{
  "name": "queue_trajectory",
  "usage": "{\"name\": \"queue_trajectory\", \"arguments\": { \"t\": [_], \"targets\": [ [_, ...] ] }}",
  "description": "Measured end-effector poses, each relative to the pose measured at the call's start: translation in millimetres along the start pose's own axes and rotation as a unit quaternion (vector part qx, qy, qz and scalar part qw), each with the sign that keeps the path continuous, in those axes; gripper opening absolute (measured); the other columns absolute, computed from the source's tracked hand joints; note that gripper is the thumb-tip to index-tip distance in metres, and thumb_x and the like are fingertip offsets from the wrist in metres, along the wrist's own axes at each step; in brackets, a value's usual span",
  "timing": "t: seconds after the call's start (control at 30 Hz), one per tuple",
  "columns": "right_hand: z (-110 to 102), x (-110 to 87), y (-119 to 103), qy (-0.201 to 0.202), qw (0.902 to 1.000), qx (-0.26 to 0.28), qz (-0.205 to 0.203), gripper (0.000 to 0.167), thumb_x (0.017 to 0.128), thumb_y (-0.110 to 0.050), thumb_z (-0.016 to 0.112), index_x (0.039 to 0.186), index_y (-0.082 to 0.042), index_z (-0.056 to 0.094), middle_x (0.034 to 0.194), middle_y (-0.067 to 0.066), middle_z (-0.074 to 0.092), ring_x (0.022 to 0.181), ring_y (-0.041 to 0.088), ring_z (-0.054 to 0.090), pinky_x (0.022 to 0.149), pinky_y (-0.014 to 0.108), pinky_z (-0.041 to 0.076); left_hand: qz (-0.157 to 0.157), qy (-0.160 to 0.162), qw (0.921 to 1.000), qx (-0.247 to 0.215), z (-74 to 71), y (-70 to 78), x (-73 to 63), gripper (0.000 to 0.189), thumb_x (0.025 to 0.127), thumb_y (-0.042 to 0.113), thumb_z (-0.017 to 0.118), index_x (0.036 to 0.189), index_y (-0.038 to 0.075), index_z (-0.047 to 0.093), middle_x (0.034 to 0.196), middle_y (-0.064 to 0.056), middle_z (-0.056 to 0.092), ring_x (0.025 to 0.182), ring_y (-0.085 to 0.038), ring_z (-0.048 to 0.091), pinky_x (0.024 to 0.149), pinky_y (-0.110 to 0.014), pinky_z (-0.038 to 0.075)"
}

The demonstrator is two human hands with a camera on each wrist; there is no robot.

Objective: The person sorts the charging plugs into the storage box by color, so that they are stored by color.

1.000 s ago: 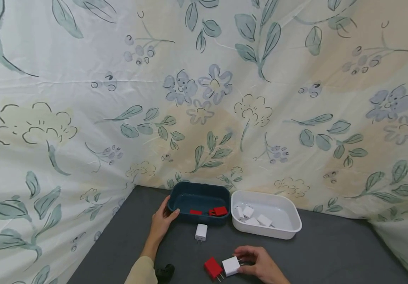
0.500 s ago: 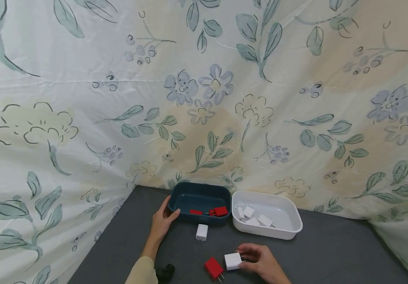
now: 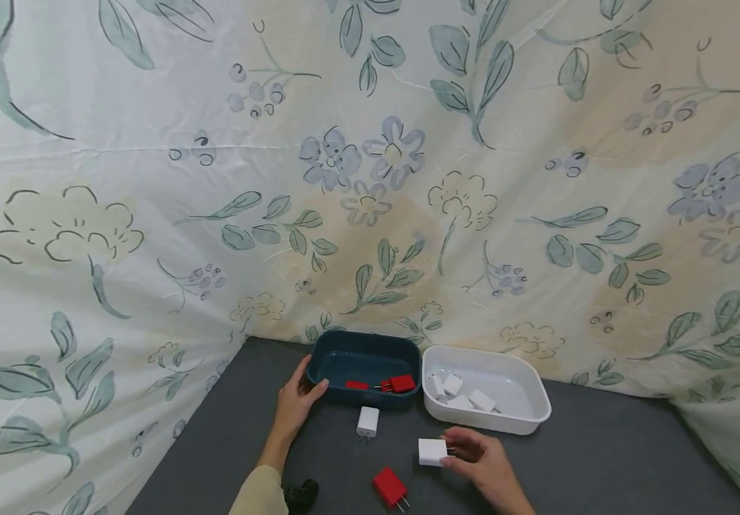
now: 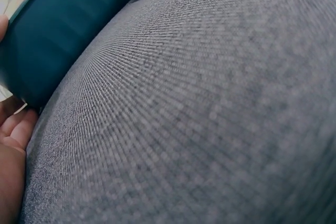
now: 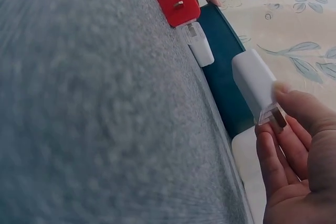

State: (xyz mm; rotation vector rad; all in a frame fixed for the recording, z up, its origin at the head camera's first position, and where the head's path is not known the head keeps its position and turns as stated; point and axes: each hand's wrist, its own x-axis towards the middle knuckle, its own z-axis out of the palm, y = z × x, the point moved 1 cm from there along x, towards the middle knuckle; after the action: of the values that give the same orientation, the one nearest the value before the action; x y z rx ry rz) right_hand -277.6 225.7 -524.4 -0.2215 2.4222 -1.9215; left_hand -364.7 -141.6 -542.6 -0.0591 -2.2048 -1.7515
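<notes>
My right hand (image 3: 484,461) pinches a white plug-in charger (image 3: 432,452) above the grey surface, its prongs pointing back toward the fingers. In the right wrist view, thumb and fingers hold this charger (image 5: 255,83) by its pronged end. My left hand (image 3: 294,400) grips the left front corner of a dark teal bin (image 3: 363,343), which has a few red chargers (image 3: 400,384) inside. A red charger (image 3: 390,488) lies near the front, prongs toward me. Another white charger (image 3: 367,422) lies just before the teal bin.
A white bin (image 3: 524,422) with several white chargers (image 3: 482,400) stands right beside the teal one. Behind both hangs a floral cloth (image 3: 370,272). A small black object (image 3: 302,493) lies by the left sleeve (image 3: 259,492).
My right hand has lifted the white charger from beside the red one and moved it up and to the right. The left hand stays on the teal bin.
</notes>
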Motion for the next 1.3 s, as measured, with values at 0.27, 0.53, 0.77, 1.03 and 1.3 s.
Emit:
{"name": "queue_trajectory", "arguments": {
  "t": [0.27, 0.53, 0.77, 1.03, 1.3],
  "targets": [
    [-1, 1.8, -7, 0.055, 0.9985, 0.004, -0.004, 0.052, 0.071, -0.002, 0.083, 0.118, 0.009, 0.063, 0.113, 0.021, 0.069, 0.092, 0.007, 0.069, 0.083, 0.023, 0.057, -0.002, -0.001, 1.0, -0.005, 0.4, 2.0, -0.7, 0.072, 0.088, 0.026, 0.073, 0.15, 0.015, 0.037, 0.149, -0.021, 0.044, 0.134, -0.036, 0.049, 0.108, -0.051, 0.042],
    [-2, 3.2, -7, 0.134, 0.9907, 0.007, -0.021, 0.046, 0.069, 0.002, 0.083, 0.112, 0.005, 0.067, 0.11, 0.02, 0.071, 0.087, 0.004, 0.069, 0.077, 0.019, 0.057, 0.001, -0.003, 0.9999, -0.01, 0.4, 0.8, -0.8, 0.075, 0.087, 0.033, 0.074, 0.15, 0.017, 0.038, 0.151, -0.02, 0.043, 0.135, -0.035, 0.047, 0.108, -0.051, 0.041],
    [-6, 4.8, -10, 0.182, 0.9831, 0.003, -0.018, 0.049, 0.07, -0.003, 0.085, 0.115, 0.003, 0.067, 0.112, 0.018, 0.07, 0.088, 0.0, 0.067, 0.077, 0.016, 0.056, 0.003, -0.003, 1.0, -0.008, 0.4, 1.1, -0.7, 0.074, 0.087, 0.03, 0.073, 0.15, 0.015, 0.037, 0.15, -0.021, 0.043, 0.135, -0.036, 0.048, 0.108, -0.051, 0.041],
    [-12, 7.8, -11, 0.234, 0.9711, 0.017, -0.043, 0.049, 0.071, 0.003, 0.082, 0.117, 0.007, 0.064, 0.099, 0.005, 0.074, 0.086, -0.003, 0.068, 0.077, 0.013, 0.055, 0.0, -0.003, 1.0, -0.005, 0.1, 0.1, -0.7, 0.075, 0.086, 0.035, 0.074, 0.15, 0.018, 0.039, 0.15, -0.02, 0.044, 0.134, -0.035, 0.048, 0.108, -0.051, 0.042],
    [-17, 9.1, -18, 0.249, 0.9682, -0.006, -0.024, 0.048, 0.074, -0.007, 0.084, 0.117, 0.002, 0.066, 0.112, 0.018, 0.07, 0.086, -0.006, 0.065, 0.076, 0.011, 0.054, -0.003, -0.005, 1.0, -0.005, -0.5, 1.6, -0.6, 0.072, 0.088, 0.028, 0.073, 0.15, 0.018, 0.038, 0.15, -0.02, 0.043, 0.134, -0.035, 0.049, 0.108, -0.051, 0.042]
  ]
}}
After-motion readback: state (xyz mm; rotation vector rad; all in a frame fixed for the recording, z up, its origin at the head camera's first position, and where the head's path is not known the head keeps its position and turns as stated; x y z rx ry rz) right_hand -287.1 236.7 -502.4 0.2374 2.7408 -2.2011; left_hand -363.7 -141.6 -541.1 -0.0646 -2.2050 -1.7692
